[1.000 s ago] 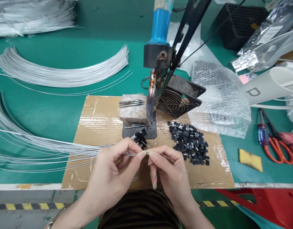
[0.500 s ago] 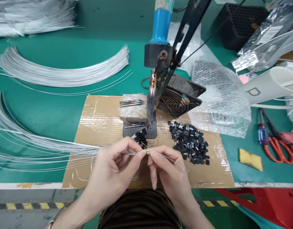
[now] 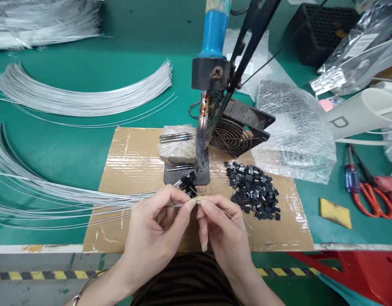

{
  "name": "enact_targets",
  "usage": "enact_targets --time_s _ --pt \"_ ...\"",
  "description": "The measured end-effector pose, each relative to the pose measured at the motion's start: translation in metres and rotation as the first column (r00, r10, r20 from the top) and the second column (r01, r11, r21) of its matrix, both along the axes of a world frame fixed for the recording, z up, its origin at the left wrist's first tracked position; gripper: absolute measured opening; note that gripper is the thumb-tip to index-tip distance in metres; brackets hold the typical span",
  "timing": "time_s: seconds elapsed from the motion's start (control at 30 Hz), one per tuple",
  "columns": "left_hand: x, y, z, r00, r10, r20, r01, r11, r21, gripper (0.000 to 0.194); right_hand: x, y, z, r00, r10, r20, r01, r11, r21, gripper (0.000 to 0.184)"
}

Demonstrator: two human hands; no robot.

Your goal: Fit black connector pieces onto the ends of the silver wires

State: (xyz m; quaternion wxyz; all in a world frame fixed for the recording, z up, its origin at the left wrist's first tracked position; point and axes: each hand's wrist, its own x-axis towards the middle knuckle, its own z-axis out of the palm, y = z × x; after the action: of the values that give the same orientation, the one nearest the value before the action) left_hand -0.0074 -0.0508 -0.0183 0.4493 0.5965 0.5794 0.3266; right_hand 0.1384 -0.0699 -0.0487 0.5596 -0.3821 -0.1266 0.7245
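Observation:
My left hand (image 3: 157,233) and my right hand (image 3: 221,231) meet fingertip to fingertip over the front of a taped cardboard sheet (image 3: 132,161). Both pinch a thin silver wire (image 3: 180,205), which trails off to the right past my right hand. Just beyond the fingers lie several wires tipped with small black parts (image 3: 188,182). A heap of loose black parts (image 3: 253,189) sits to the right on the cardboard. A soldering iron with a blue handle (image 3: 213,32) stands clamped upright behind, its tip over a dark metal base (image 3: 204,175).
Bundles of silver wire (image 3: 81,97) curve across the green bench at left. A small fan (image 3: 237,131), bubble wrap (image 3: 294,131), a white tube (image 3: 358,112), scissors (image 3: 371,199), a screwdriver (image 3: 351,178) and a yellow sponge (image 3: 334,212) lie at right. A sponge block (image 3: 178,151) holds several pins.
Almost nothing has moved. Both hands keep pinching the wire in the same spot; the wire's free end past my right hand has shifted slightly.

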Motion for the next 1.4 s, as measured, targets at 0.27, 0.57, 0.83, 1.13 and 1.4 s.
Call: enact_targets --time_s 0.27,0.57,0.83,1.13,1.4 --pt "0.001 0.002 0.002 0.996 0.025 0.086 -0.02 0.998 -0.056 0.02 -0.002 0.002 0.001 1.0 -0.013 -0.026 0.013 1.0 0.01 0.011" --pt "0.001 0.004 0.0 0.992 0.056 0.114 -0.05 0.997 -0.051 0.016 0.005 -0.002 -0.004 0.992 0.014 0.128 -0.024 0.997 0.078 0.01" --pt "-0.001 0.003 0.001 0.996 0.039 0.085 -0.036 0.999 -0.029 0.017 0.004 -0.002 -0.005 0.984 0.019 0.175 -0.034 0.996 0.081 0.009" --pt "-0.001 0.003 0.001 0.997 0.032 0.073 -0.029 0.999 -0.041 0.02 0.006 -0.002 -0.006 0.983 0.013 0.186 -0.028 0.997 0.074 0.011" --pt "-0.003 0.003 0.003 0.996 0.01 0.085 -0.003 0.997 -0.081 0.018 0.017 0.007 0.003 0.982 0.126 0.14 -0.125 0.992 -0.012 0.018"
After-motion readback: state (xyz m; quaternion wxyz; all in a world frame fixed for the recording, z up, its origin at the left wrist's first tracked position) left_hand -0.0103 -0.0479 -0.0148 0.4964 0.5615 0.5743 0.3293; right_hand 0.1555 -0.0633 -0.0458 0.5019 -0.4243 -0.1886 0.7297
